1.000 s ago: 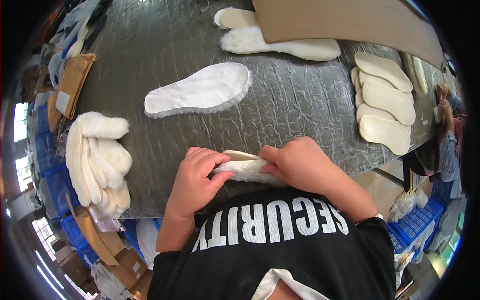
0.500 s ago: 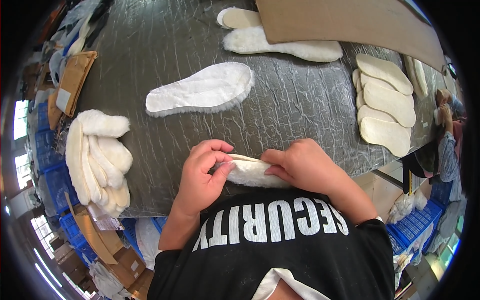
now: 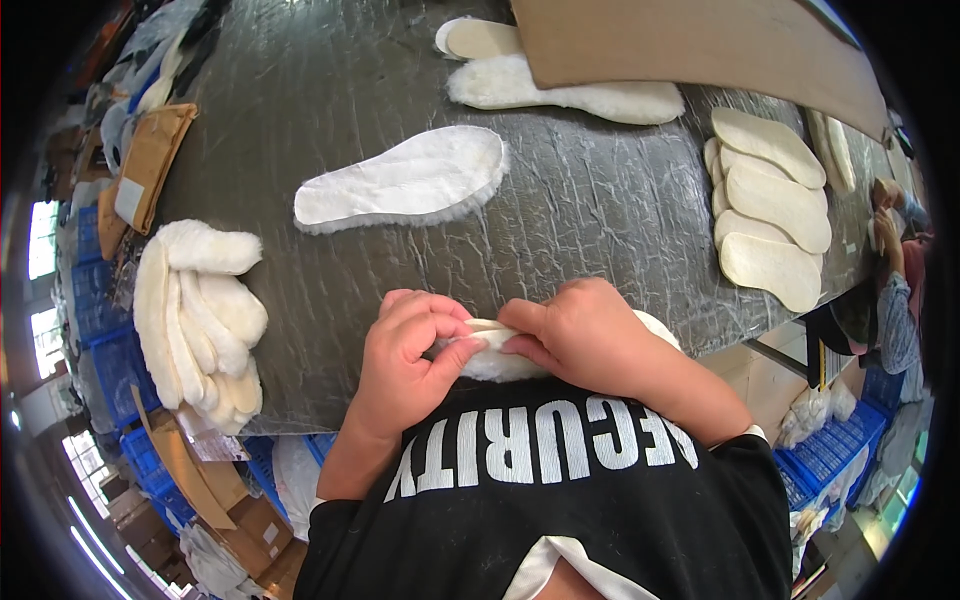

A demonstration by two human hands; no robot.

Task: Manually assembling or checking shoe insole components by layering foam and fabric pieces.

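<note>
Both my hands grip one cream fleece insole (image 3: 490,352) at the near edge of the dark wrinkled table (image 3: 600,200). My left hand (image 3: 410,365) pinches its left end between thumb and fingers. My right hand (image 3: 585,335) lies over its right part, fingers pressing the top layer, so most of the insole is hidden. A single white insole (image 3: 405,182) lies flat, smooth side up, farther out on the table.
A stack of fluffy insoles (image 3: 195,315) sits at the left edge. Several flat cream insoles (image 3: 765,205) overlap at the right. More fleece insoles (image 3: 560,95) and a brown cardboard sheet (image 3: 690,45) lie at the back. Blue crates (image 3: 840,450) and another person (image 3: 895,290) are on the right.
My left hand has slid right along the insole toward my right hand, and its fingers have curled into a tighter pinch. The insole stays at the table edge.
</note>
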